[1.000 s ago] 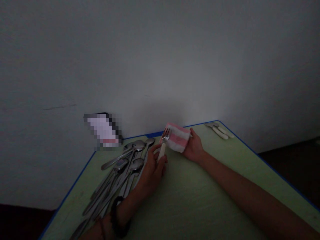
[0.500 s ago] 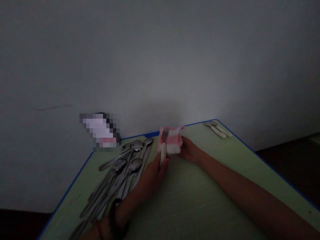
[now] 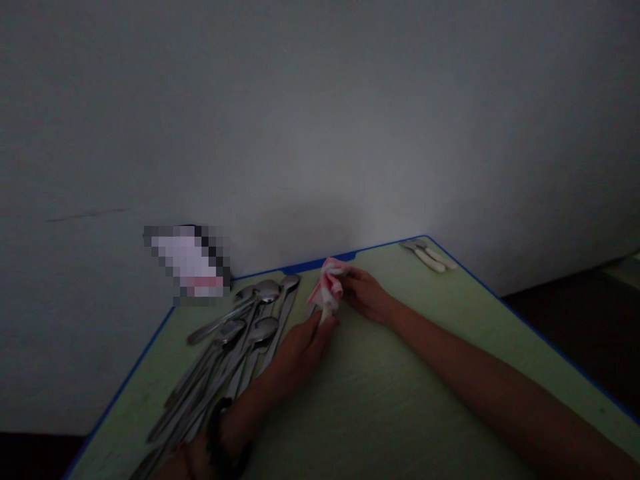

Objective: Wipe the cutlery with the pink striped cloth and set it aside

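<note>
Pink and white, that's the cloth (image 3: 330, 280), bunched up right at the centre of the frame, and both hands are in on it! The left hand (image 3: 303, 343), just below centre, is closed around the pale handle of a utensil (image 3: 326, 315). Gripping low like that, I'd say, steadies the piece and leaves its far end free for the cloth. Up and to the right comes the right hand (image 3: 367, 293), fingers drawn in narrow, pinching the cloth from its side; that looks like a hold meant to keep the folds snug around the hidden end.

Look left of the hands: a heap of metal cutlery (image 3: 263, 328), spoon bowls mostly toward the top, handles slanting to the lower left, within easy reach of that left hand. And at the upper right, well apart, a pair of white-handled pieces (image 3: 431, 261) lies on the green table (image 3: 400, 400), perhaps set there to avoid mixing with the heap.

Now the utensil itself: only a short, whitish, smooth-looking stretch of handle peeks out between fingers and cloth. Its head is completely covered, so I can't call its kind. The cloth is crumpled, soft and thin-looking, its folds catching the dim light.
</note>
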Demonstrator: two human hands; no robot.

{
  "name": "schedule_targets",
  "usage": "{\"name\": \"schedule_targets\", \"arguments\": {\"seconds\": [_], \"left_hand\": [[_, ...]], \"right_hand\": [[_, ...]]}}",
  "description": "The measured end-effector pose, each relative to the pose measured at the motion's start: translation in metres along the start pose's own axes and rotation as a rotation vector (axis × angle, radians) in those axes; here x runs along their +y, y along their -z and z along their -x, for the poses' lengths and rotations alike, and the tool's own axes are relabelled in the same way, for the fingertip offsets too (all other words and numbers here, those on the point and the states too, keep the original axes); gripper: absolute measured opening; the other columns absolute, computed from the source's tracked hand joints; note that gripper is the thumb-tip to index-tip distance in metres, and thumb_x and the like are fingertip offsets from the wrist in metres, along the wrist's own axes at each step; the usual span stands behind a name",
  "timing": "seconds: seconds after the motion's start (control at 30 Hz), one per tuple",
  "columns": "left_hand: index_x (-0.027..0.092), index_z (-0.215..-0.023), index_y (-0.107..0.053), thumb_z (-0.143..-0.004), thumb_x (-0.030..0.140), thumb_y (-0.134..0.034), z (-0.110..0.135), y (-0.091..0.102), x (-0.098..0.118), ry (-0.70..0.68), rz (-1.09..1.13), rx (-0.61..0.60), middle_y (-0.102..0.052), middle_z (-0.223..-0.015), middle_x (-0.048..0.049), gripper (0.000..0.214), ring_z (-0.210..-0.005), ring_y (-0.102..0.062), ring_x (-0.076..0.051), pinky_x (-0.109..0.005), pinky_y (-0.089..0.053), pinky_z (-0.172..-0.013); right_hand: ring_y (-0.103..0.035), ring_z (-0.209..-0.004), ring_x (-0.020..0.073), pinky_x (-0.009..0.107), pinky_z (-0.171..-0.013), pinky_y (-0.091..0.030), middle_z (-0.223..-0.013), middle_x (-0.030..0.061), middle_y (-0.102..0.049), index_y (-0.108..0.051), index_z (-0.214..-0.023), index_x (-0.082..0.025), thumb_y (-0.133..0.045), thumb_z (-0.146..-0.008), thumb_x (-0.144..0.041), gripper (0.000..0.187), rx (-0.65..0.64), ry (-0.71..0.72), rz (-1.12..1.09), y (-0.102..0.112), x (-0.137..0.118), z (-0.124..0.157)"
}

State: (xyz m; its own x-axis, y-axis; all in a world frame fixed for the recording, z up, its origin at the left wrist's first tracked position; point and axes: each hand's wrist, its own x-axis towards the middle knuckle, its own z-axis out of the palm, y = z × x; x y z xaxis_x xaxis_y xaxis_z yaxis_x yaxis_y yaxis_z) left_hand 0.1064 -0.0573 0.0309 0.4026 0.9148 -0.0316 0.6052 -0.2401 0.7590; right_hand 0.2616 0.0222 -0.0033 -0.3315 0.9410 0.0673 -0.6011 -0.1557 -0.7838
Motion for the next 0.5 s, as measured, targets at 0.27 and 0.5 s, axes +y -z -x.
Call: {"name": "schedule_targets", "arguments": {"seconds": [0.27, 0.5], "left_hand": [[0.015, -0.118, -0.047, -0.089, 0.042, -0.037, 0.002, -0.001, -0.002, 0.014, 0.057, 0.152, -0.055, -0.069, 0.0003, 0.04, -0.059, -0.051, -0.015, -0.024, -0.038, -0.054], [0.015, -0.104, -0.057, -0.091, 0.043, -0.031, 0.0, -0.003, -0.002, 0.005, 0.084, 0.034, -0.055, -0.061, 0.0013, 0.041, -0.051, -0.049, -0.013, -0.023, -0.037, -0.051]], "right_hand": [[-0.051, -0.058, 0.0116, 0.024, -0.063, -0.044, -0.06, -0.0002, -0.058, -0.058, -0.062, -0.016, -0.051, -0.068, -0.016, 0.009, 0.159, 0.008, -0.151, 0.004, 0.001, -0.008], [-0.056, -0.064, 0.0165, 0.031, -0.071, -0.047, -0.064, 0.0014, -0.062, -0.062, -0.076, -0.017, -0.046, -0.075, -0.028, 0.019, 0.087, -0.027, -0.264, 0.001, -0.01, -0.003]]}}
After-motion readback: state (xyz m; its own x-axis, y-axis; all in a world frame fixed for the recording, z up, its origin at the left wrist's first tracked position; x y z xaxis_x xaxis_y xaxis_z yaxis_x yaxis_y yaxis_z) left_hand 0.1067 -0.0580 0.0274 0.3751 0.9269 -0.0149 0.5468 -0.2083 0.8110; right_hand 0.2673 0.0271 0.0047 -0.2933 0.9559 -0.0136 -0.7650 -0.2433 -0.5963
